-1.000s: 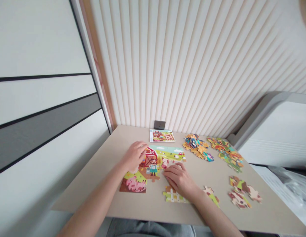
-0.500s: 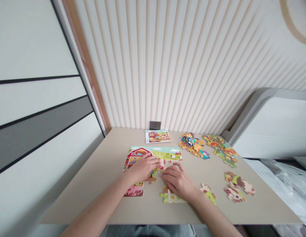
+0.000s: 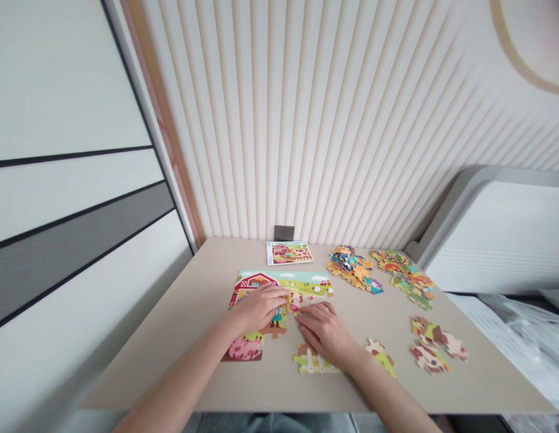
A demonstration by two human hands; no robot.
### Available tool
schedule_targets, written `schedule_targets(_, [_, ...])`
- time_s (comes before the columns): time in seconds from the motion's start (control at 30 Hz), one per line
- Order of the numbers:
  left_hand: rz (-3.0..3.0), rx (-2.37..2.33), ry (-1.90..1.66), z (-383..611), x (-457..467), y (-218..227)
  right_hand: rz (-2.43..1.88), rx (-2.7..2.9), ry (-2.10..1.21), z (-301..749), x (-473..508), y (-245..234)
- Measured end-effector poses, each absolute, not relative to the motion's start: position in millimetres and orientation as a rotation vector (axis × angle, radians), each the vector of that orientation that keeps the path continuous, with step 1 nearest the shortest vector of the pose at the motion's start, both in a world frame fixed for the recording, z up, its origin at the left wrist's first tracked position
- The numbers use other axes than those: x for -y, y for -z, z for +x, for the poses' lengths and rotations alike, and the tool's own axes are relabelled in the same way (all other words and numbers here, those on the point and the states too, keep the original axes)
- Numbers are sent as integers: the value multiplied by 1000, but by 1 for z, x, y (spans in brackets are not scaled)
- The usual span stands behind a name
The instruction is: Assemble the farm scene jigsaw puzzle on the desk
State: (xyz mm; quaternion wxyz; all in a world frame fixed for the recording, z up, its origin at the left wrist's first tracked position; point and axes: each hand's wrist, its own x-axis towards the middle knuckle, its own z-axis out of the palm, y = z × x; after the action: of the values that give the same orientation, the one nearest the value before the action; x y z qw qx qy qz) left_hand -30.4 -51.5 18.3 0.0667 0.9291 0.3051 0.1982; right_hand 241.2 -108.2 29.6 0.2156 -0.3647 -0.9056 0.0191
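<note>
Starting big: tall ribbed wall panel [image 3: 351, 120] filling the whole back, with a beige table [image 3: 202, 294] pushed up against it and a white cabinet-type thing [image 3: 500, 234] just off the right edge. Next down, a half-built farm puzzle [image 3: 306, 281] lying flat around the middle of the table, red barn at its top left, green field and sky along the top, pink pig patch [image 3: 243, 348] at the bottom left corner. Left hand [image 3: 259, 307] laid palm-down right on the puzzle below the barn, fingers loose and stretched out flat, gripping nothing. Right hand [image 3: 327, 331] just beside it, palm-down too, fingers slightly bent with tips pressing at the puzzle's lower edge; honestly can't tell whether pinching a piece or only touching. Two heaps of loose pieces further back on the right, a bluish-orange heap [image 3: 351, 264] and a greener heap [image 3: 408, 278] near it. Smaller brown-and-white cluster [image 3: 435, 346] well apart toward the right front. Fence strip [image 3: 311, 363] of joined pieces half under the right wrist, a lone cow piece [image 3: 381, 353] just right of it. Little reference card [image 3: 289, 252] at the back near the wall, and tiny grey socket [image 3: 283, 232] just above it.
</note>
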Motion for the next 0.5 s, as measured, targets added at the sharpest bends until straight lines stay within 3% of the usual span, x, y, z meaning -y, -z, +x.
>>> schedule_targets(0.5, [2926,-882,-520,-26,54,-27,-978,2525,-75,239,106,-31])
